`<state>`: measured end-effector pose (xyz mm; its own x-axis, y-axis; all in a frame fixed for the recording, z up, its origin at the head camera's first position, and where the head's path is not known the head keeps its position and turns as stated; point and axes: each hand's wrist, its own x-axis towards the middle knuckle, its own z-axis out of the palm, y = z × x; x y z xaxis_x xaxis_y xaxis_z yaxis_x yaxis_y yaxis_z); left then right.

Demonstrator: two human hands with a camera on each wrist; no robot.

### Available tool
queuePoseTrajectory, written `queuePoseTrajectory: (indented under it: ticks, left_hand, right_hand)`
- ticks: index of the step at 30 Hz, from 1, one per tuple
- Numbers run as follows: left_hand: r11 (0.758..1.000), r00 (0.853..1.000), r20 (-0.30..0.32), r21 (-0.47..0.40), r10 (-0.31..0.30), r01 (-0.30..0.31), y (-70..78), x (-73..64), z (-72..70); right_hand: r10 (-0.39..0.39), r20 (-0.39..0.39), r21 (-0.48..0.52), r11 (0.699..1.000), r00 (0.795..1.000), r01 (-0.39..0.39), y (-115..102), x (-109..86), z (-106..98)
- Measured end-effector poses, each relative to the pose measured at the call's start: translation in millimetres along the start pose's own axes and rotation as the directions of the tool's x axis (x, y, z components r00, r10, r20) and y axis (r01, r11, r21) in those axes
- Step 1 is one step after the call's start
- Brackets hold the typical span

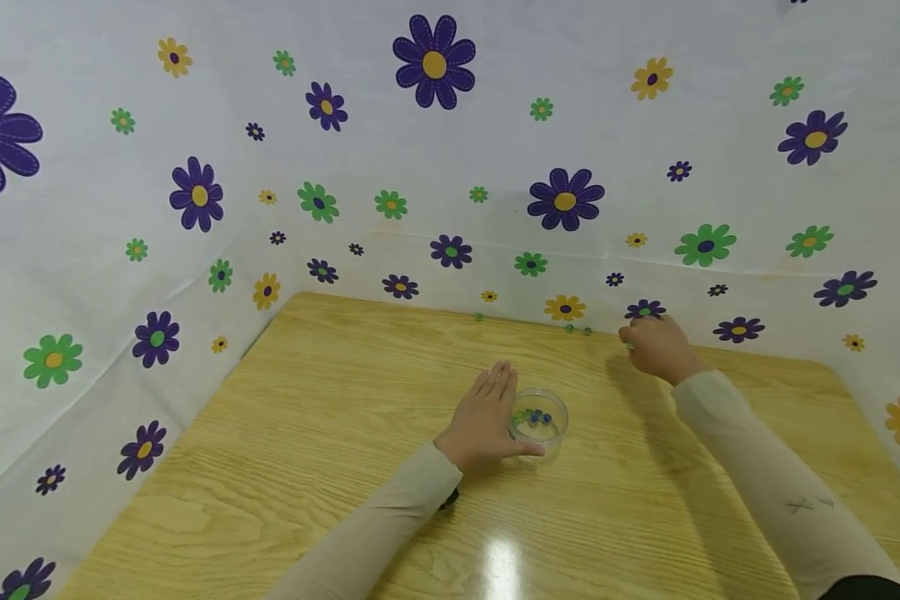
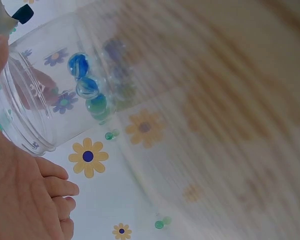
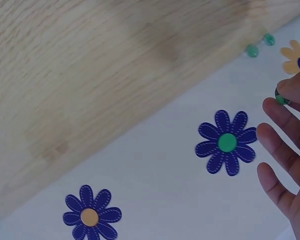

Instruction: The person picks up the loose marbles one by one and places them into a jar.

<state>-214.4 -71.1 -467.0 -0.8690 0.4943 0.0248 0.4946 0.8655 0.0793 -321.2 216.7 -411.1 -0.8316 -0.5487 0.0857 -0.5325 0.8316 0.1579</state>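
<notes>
A clear round jar [image 1: 564, 427] stands on the table, holding several blue and green marbles [image 1: 534, 417]. Beside it lies my left hand [image 1: 482, 421], fingers straight, thumb across the jar's near side. In the left wrist view the jar [image 2: 70, 120] shows its threaded rim close to the palm. At the table's back edge, my right hand [image 1: 660, 348] pinches a green marble [image 3: 282, 98] between thumb and index finger. The other fingers are loosely bent. Left of that hand, two green marbles [image 1: 578, 330] lie at the back edge, and a green marble [image 1: 478, 317] sits farther left.
The wood-grain table [image 1: 330, 417] meets a white flower-patterned sheet [image 1: 420, 142] at its back and left edges. Printed flowers [image 1: 565, 307] come down close to the loose marbles. A bright reflection lies on the table's near part.
</notes>
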Motion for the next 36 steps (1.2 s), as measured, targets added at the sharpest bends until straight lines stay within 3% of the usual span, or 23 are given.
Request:
queuePoseTrajectory:
  ticks: [7, 13, 22, 32, 36]
  left_hand:
    - [1.000, 1.000, -0.012, -0.002, 0.003, -0.003, -0.3, -0.6, 0.7]
    - [1.000, 1.000, -0.007, -0.004, 0.001, -0.001, -0.1, -0.9, 0.4]
    - [1.000, 1.000, -0.001, -0.008, -0.003, 0.003, 0.3, -0.1, 0.5]
    - [1.000, 1.000, -0.009, -0.010, 0.005, -0.006, -0.7, -0.1, 1.2]
    - [1.000, 1.000, -0.009, -0.016, 0.004, -0.004, -0.3, -0.3, 0.7]
  right_hand:
    - [-0.028, -0.109, -0.042, 0.999, 0.994, 0.023, -11.6, -10.5, -13.2]
    - [-0.082, -0.210, -0.056, 0.996, 0.974, 0.072, -24.6, -20.1, -24.5]
    - [-0.204, -0.359, -0.089, 0.979, 0.911, 0.184, -40.1, -31.0, -29.5]
    - [-0.297, -0.426, -0.129, 0.955, 0.855, 0.268, -58.1, -40.0, -39.3]
    - [-0.336, -0.461, -0.154, 0.942, 0.822, 0.298, -65.5, -42.2, -42.5]
